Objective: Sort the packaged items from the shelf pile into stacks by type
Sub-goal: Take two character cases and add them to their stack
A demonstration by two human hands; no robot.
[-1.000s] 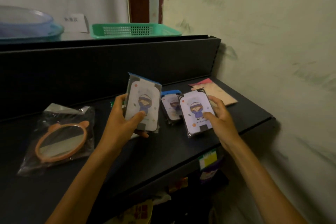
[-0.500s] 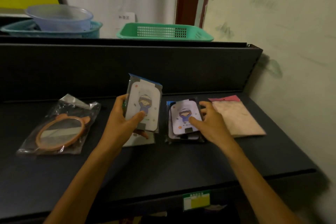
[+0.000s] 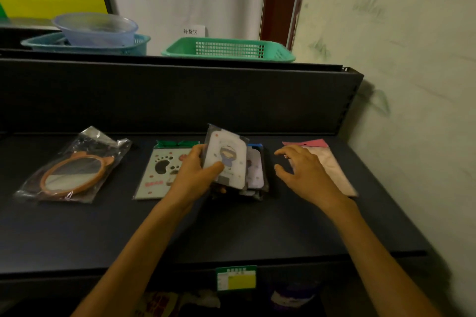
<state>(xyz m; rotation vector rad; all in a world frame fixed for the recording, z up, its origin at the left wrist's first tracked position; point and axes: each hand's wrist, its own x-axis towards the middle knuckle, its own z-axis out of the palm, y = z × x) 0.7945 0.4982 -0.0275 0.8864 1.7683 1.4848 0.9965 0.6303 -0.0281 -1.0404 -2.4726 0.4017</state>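
Observation:
My left hand (image 3: 196, 175) grips a wrapped cartoon-girl phone case (image 3: 226, 157), tilted over a stack of like cases (image 3: 255, 175) on the black shelf (image 3: 231, 229). A paw-print packet (image 3: 159, 175) lies flat to the left, partly under my left hand. Further left lies an orange mirror in a clear bag (image 3: 72, 170). My right hand (image 3: 304, 172) hovers with spread fingers beside the stack, over the left edge of a pink-topped flat packet (image 3: 332, 162), holding nothing.
The shelf's black back panel (image 3: 180, 98) rises behind the items. On top stand a green basket (image 3: 229, 49) and a teal basket (image 3: 85, 44) holding a clear bowl (image 3: 95, 29). A wall closes the right side. A yellow price tag (image 3: 237, 278) hangs on the front edge.
My left hand has carried its case rightward over the stack, uncovering the paw-print packet. My right hand has let go of the stack's top case and drawn off to the right.

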